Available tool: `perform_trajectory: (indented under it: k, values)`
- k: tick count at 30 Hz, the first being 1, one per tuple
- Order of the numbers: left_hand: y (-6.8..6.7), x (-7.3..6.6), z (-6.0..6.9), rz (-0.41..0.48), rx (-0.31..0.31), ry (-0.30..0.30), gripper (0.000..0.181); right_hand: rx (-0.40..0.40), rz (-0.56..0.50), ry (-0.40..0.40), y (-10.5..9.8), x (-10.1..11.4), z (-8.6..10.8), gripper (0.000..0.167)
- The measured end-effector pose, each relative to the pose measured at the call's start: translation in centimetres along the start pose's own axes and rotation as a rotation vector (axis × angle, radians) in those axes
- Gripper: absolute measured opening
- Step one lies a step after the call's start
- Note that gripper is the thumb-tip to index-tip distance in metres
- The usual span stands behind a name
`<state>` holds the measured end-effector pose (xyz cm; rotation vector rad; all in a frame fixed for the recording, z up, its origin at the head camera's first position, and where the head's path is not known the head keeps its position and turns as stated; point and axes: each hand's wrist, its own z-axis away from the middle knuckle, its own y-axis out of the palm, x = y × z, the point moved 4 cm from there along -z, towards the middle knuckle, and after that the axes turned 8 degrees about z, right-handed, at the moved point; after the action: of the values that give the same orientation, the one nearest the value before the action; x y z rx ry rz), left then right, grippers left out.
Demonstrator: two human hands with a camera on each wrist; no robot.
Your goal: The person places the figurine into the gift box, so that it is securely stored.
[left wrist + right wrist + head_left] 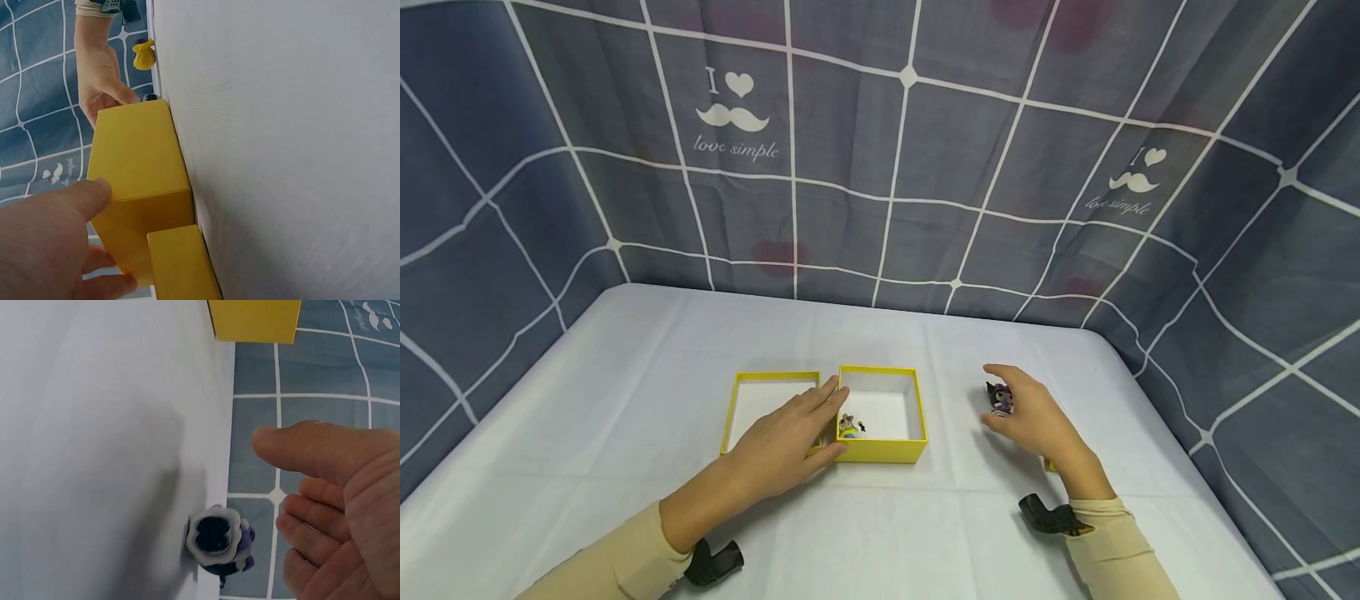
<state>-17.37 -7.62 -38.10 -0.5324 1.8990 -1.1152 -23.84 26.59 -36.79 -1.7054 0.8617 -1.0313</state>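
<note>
My left hand (786, 442) rests against the left side of an open yellow box (883, 451) with a white inside, its thumb at the front corner. In the left wrist view, the thumb and fingers touch the box's yellow wall. Inside, a small figurine (848, 427) with yellow and blue parts lies near the front left corner. Over to the right, my right hand (1033, 417) reaches around a small black and purple figurine (1002, 398) standing on the table. Thumb and index finger are spread beside it; a gap shows in the right wrist view.
The yellow-rimmed lid (767, 396) lies left of the box, partly under my left hand. A small yellow toy (144, 55) is near my right wrist, mostly hidden from the head view. A white cloth covers the table (880, 533); a grey checked curtain (850, 150) hangs behind.
</note>
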Motion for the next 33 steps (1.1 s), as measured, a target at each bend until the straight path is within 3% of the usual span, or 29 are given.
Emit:
perform_trajectory:
  k: [33]
  values:
    - [0.0,0.0,-0.1,0.005,0.009,-0.004,0.071,0.094,0.045,0.04,0.7,-2.2,0.6,0.071]
